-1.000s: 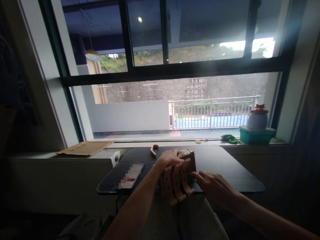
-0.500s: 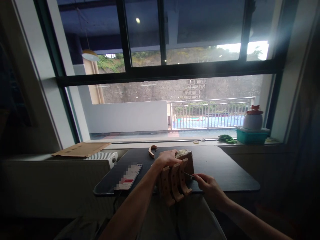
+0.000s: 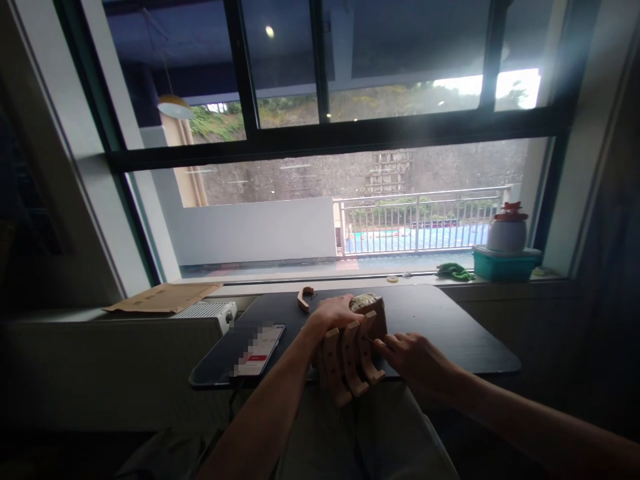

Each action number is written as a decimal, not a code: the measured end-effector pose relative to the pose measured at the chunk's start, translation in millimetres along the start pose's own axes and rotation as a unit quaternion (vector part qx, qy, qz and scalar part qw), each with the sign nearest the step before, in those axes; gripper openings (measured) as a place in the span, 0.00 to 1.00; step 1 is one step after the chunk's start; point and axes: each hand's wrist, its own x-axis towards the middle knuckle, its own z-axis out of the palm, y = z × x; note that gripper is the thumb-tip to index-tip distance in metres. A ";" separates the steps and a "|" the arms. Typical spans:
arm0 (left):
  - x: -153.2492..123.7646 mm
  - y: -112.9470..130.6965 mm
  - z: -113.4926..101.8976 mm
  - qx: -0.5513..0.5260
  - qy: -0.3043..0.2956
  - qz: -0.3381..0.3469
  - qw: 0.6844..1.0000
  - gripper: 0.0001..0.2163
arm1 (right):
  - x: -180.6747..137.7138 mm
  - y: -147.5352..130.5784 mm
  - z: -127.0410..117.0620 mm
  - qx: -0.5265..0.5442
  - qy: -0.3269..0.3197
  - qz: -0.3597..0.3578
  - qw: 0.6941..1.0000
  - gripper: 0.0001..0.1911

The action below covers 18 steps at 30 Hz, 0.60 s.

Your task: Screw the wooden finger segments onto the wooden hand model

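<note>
A brown block-like wooden piece (image 3: 380, 321) with a pale, shiny top stands at the table's near edge. Three curved wooden strips (image 3: 351, 367) with dark holes run down its near side. From the left, my left hand (image 3: 331, 315) is closed over the top of the wooden piece; its fingertips are partly hidden. My right hand (image 3: 414, 355) is closed around a thin screwdriver (image 3: 373, 340), whose handle is hidden in the fist. The visible end of its shaft meets the rightmost strip. Where the tip sits is too small to tell.
On the dark table (image 3: 440, 327) lie a phone (image 3: 261, 350) at left and a loose curved wooden piece (image 3: 303, 299) near the back. The windowsill holds a green cloth (image 3: 454, 271) and a teal box (image 3: 505, 264) under a white jar (image 3: 507, 235). A brown envelope (image 3: 165, 297) rests at left.
My right hand has moved closer to the strips and turned, so less of the screwdriver shaft shows. My left hand keeps its hold. The view has shifted slightly.
</note>
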 end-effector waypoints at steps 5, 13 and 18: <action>-2.3 1.8 -1.0 -0.005 0.001 -0.005 1.000 0.15 | -5.6 3.8 25.9 0.109 0.065 0.130 0.983 0.16; -1.7 2.0 -0.7 -0.001 0.007 0.000 1.000 0.15 | -0.5 10.8 28.0 0.188 0.061 0.198 0.960 0.21; 0.1 1.4 1.0 -0.003 0.011 -0.003 1.000 0.15 | -1.6 2.9 -1.3 0.098 0.026 0.129 0.986 0.21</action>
